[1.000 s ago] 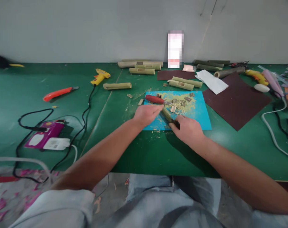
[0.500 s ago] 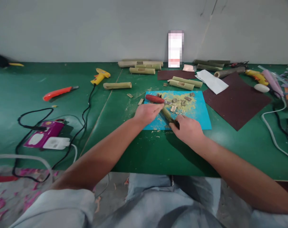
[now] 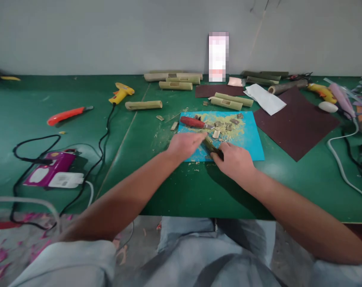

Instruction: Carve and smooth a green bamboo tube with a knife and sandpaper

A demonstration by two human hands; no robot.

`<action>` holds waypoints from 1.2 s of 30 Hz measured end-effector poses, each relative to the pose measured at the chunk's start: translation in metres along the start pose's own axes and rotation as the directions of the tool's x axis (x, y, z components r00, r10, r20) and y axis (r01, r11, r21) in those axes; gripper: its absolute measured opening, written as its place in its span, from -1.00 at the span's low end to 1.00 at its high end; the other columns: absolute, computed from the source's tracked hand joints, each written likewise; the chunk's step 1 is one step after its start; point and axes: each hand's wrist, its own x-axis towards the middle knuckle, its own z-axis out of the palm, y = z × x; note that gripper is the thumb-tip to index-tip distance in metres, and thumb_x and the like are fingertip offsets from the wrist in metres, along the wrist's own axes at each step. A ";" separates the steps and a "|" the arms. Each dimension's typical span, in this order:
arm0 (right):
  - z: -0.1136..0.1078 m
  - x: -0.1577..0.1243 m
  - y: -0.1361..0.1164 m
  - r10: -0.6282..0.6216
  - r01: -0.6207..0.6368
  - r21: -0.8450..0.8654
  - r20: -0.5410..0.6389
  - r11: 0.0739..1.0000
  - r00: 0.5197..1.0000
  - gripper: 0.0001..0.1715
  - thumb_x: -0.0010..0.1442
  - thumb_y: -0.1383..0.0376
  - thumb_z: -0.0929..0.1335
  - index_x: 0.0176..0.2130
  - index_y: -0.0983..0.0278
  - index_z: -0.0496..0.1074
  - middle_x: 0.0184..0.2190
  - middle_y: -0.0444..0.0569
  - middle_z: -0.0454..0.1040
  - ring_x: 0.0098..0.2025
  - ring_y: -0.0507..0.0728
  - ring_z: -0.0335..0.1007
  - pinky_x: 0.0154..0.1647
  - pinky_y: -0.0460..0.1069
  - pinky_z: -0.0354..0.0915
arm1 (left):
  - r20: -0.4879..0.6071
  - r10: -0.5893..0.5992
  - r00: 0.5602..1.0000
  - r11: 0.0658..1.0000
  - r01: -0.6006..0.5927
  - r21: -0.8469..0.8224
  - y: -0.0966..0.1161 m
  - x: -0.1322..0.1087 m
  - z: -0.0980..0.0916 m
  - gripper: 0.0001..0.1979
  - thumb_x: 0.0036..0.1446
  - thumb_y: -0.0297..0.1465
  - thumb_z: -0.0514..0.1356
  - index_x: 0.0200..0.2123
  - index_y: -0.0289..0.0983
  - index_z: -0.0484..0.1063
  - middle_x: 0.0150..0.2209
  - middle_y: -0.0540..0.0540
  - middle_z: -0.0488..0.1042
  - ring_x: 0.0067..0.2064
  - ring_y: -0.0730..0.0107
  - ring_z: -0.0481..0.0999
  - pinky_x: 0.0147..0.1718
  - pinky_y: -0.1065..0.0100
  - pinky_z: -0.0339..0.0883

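Observation:
A short greenish bamboo tube (image 3: 210, 144) lies slantwise over the front of a blue mat (image 3: 257, 139). At its far end is my left hand (image 3: 185, 144), closed around it with the fingertips partly hidden. My right hand (image 3: 236, 158) grips the near end between thumb and fingers; a dark patch shows there, which I cannot make out. Just beyond my left hand rests a red-handled chisel (image 3: 192, 122), its blade pointing right. Bamboo chips (image 3: 216, 134) and pale shavings are scattered over the mat.
Cut bamboo tubes (image 3: 227, 104) lie behind the mat, more along the wall. Leftward are a yellow glue gun (image 3: 121, 94), a red-orange cutter (image 3: 65, 116) and a purple power strip (image 3: 53, 169) with cords. Dark brown sheets (image 3: 297, 131) and a white paper (image 3: 266, 99) lie right.
The view has shifted slightly, moving everything a little up and left. Both hands stay on the bamboo tube, with little movement against the mat.

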 end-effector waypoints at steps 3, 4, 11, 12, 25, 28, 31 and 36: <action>0.001 0.000 0.000 -0.008 0.008 -0.003 -0.019 1.000 1.000 -0.67 0.33 0.09 0.25 -0.23 0.29 0.43 -0.28 0.01 0.55 -0.33 0.18 0.48 -0.48 0.04 -0.02 | 0.004 0.016 1.000 1.000 -0.016 -0.013 0.000 0.000 0.002 -0.65 0.38 -0.27 0.03 0.06 -0.20 0.55 -0.28 -0.11 0.64 -0.34 0.34 0.59 -0.30 0.36 0.43; 0.001 0.000 0.000 -0.015 0.015 -0.001 -0.017 1.000 1.000 -0.67 0.33 0.09 0.26 -0.23 0.29 0.43 -0.29 0.01 0.55 -0.33 0.18 0.48 -0.48 0.05 -0.03 | 0.018 0.043 0.999 0.999 -0.042 -0.022 0.000 -0.001 0.002 -0.64 0.38 -0.26 0.03 0.07 -0.19 0.53 -0.26 -0.11 0.65 -0.32 0.33 0.59 -0.30 0.36 0.43; 0.002 0.001 0.001 -0.015 0.015 0.002 -0.009 1.000 1.000 -0.67 0.33 0.09 0.26 -0.23 0.28 0.43 -0.28 0.02 0.55 -0.34 0.16 0.46 -0.47 0.04 -0.02 | -0.005 0.041 0.999 0.999 -0.041 0.003 -0.004 -0.001 0.003 -0.66 0.38 -0.27 0.06 0.07 -0.19 0.54 -0.22 -0.11 0.65 -0.27 0.32 0.61 -0.30 0.38 0.44; 0.002 0.001 0.001 -0.017 0.017 0.003 -0.007 1.000 1.000 -0.67 0.33 0.10 0.26 -0.23 0.28 0.43 -0.28 0.02 0.55 -0.33 0.16 0.46 -0.47 0.04 -0.02 | 0.007 0.054 0.999 0.999 -0.054 0.000 -0.004 -0.001 0.003 -0.66 0.37 -0.27 0.06 0.08 -0.18 0.53 -0.22 -0.10 0.65 -0.27 0.32 0.61 -0.31 0.38 0.43; 0.000 0.000 0.000 -0.003 0.003 0.002 0.010 1.000 1.000 -0.67 0.33 0.10 0.25 -0.22 0.28 0.43 -0.28 0.03 0.55 -0.33 0.16 0.45 -0.45 0.03 0.04 | -0.039 0.100 0.994 0.994 -0.098 0.047 -0.008 0.002 -0.003 -0.64 0.37 -0.25 0.04 0.03 -0.19 0.56 -0.31 -0.10 0.63 -0.30 0.34 0.59 -0.34 0.40 0.40; 0.000 0.000 -0.001 -0.009 0.009 -0.003 0.008 1.000 1.000 -0.67 0.34 0.10 0.24 -0.22 0.28 0.42 -0.28 0.02 0.55 -0.33 0.15 0.45 -0.45 0.03 0.03 | -0.061 0.048 0.997 0.997 -0.044 0.063 -0.011 0.005 -0.004 -0.65 0.37 -0.25 0.05 0.01 -0.17 0.57 -0.21 -0.10 0.65 -0.25 0.33 0.61 -0.29 0.40 0.43; 0.000 0.000 -0.001 -0.007 0.007 -0.006 0.003 1.000 1.000 -0.69 0.34 0.10 0.25 -0.23 0.28 0.41 -0.28 0.01 0.54 -0.33 0.15 0.45 -0.46 0.03 0.01 | -0.067 -0.001 0.998 0.998 0.006 0.067 -0.013 0.006 -0.003 -0.65 0.36 -0.27 0.05 0.03 -0.20 0.57 -0.14 -0.11 0.64 -0.19 0.30 0.62 -0.20 0.37 0.46; -0.001 -0.002 -0.003 -0.032 0.032 -0.010 -0.013 0.999 0.999 -0.74 0.31 0.13 0.27 -0.21 0.28 0.39 -0.28 0.00 0.54 -0.32 0.15 0.46 -0.47 0.04 -0.03 | -0.045 -0.048 0.998 0.998 0.050 0.045 -0.015 0.006 -0.003 -0.68 0.35 -0.28 0.08 0.02 -0.16 0.57 -0.08 -0.07 0.63 -0.11 0.29 0.63 -0.09 0.34 0.47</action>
